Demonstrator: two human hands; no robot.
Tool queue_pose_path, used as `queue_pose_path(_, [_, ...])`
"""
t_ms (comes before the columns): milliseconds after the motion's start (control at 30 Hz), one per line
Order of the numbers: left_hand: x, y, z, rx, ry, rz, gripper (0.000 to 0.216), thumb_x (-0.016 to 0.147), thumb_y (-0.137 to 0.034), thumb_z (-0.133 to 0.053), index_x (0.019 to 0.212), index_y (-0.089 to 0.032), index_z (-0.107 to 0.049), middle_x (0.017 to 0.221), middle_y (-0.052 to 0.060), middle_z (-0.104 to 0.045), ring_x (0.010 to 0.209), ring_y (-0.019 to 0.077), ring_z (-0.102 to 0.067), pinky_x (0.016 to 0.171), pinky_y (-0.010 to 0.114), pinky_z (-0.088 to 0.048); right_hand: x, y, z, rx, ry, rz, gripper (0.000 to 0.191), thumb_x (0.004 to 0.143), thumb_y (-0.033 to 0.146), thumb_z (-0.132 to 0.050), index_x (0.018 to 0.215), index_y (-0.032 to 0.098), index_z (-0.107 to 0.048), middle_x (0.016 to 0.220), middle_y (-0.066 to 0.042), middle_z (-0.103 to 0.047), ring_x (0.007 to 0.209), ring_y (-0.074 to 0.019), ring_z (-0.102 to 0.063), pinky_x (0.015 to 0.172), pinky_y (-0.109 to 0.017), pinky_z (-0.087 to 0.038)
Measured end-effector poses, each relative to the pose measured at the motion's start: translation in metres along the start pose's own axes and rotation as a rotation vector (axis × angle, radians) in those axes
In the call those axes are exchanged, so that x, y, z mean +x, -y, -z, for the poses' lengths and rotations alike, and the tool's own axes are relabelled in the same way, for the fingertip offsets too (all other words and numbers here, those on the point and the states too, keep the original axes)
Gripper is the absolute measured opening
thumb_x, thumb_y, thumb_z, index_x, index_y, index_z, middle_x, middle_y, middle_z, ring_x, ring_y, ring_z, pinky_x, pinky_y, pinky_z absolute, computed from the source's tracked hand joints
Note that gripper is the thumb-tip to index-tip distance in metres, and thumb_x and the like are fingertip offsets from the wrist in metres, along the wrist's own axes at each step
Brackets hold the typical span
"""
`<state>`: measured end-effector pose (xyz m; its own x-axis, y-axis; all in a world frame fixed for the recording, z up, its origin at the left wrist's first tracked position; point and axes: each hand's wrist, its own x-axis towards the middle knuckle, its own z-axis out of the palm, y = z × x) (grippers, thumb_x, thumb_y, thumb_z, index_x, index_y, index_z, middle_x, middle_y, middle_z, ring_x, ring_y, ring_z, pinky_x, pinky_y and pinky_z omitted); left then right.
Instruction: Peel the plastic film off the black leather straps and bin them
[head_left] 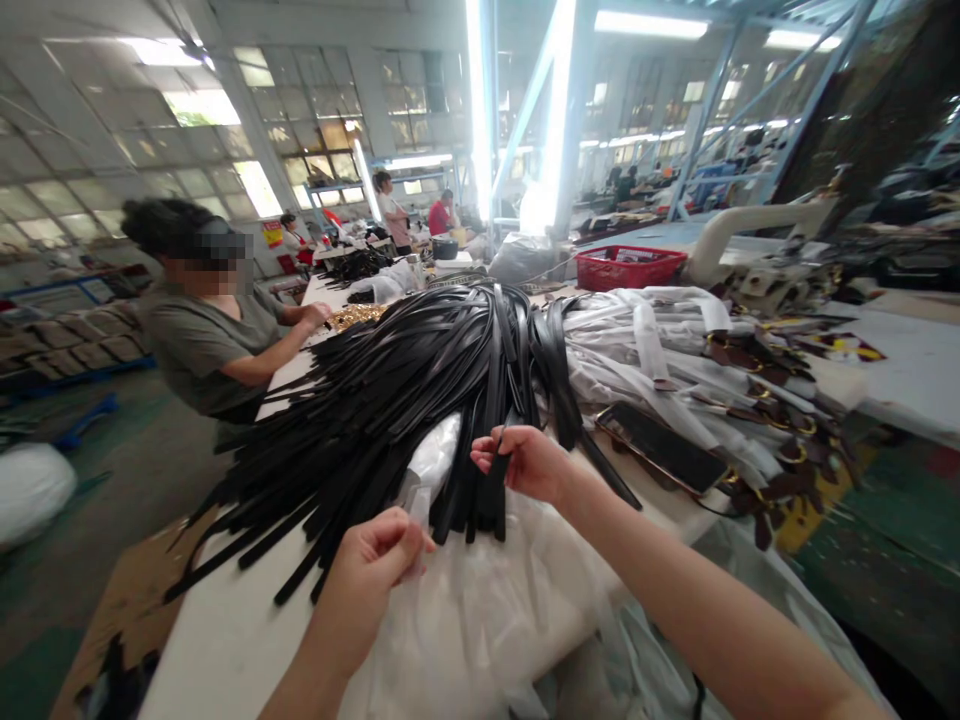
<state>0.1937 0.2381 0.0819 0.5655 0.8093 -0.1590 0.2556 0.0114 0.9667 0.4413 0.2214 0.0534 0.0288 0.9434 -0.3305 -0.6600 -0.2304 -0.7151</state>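
On my camera feed, I see a white flat-topped table (pixel 225 620) carrying heaped long, flat black strips (pixel 360 390). White-wrapped straps with brown ends (pixel 660 345) lie just beside them; translucent plastic sheeting (pixel 487 610) covers the part nearest me.

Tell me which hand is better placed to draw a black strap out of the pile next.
Likely the right hand: it appears to pinch a black strap at the near edge of the pile, while the left hand appears to hold clear plastic.
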Motion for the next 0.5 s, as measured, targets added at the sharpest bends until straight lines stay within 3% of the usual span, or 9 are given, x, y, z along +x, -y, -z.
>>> queue_pose_path(100, [-0.006,0.002,-0.001,0.018,-0.011,0.023,0.038,0.080,-0.053,-0.065,0.071,-0.016,-0.067,0.054,-0.007,-0.038,0.054,0.0109,-0.033,0.052,0.025,-0.025,-0.030,-0.020,-0.033,-0.024,0.108,0.022,0.018,0.052,0.008,-0.050,0.052,0.019,-0.036,0.058,0.000,-0.061,0.039,-0.0057,-0.046,0.038,-0.017,-0.038])
queue_pose_path(167, [-0.009,0.002,-0.003,0.021,-0.021,0.027,0.037,0.078,-0.052,-0.068,0.071,-0.016,-0.065,0.055,-0.008,-0.036,0.054,0.0104,-0.030,0.051,0.024,-0.023,-0.045,-0.035,-0.049,-0.076,0.129,0.043,0.016,0.050,0.013,-0.052,0.055,0.020,-0.038,0.050,0.002,-0.057,0.029,-0.0035,-0.030,0.030,-0.018,-0.020])
queue_pose_path(233, [-0.012,0.000,-0.005,0.057,-0.048,0.002,0.035,0.076,-0.049,-0.070,0.068,-0.016,-0.063,0.061,-0.006,-0.042,0.057,0.0107,-0.033,0.051,0.024,-0.026,-0.054,-0.047,-0.059,-0.154,0.095,0.081,0.014,0.056,0.017,-0.062,0.063,0.019,-0.050,0.048,0.005,-0.055,0.030,-0.0031,-0.026,0.031,-0.018,-0.012])
queue_pose_path(400, [-0.016,-0.002,-0.014,0.177,-0.144,-0.079,0.036,0.073,-0.050,-0.072,0.065,-0.017,-0.059,0.065,-0.003,-0.052,0.064,0.0141,-0.046,0.058,0.025,-0.037,-0.059,-0.059,-0.062,-0.336,0.016,0.152,0.030,0.057,0.031,-0.085,0.059,0.013,-0.061,0.039,0.009,-0.041,0.036,-0.0031,-0.028,0.036,-0.021,-0.014])
queue_pose_path(500, [-0.020,0.000,-0.018,0.203,-0.216,-0.139,0.031,0.074,-0.045,-0.071,0.067,-0.019,-0.057,0.067,-0.002,-0.055,0.065,0.0150,-0.051,0.058,0.024,-0.041,-0.060,-0.060,-0.059,-0.462,-0.009,0.197,0.036,0.054,0.038,-0.089,0.067,0.014,-0.066,0.046,0.009,-0.044,0.041,-0.0040,-0.030,0.038,-0.021,-0.017])
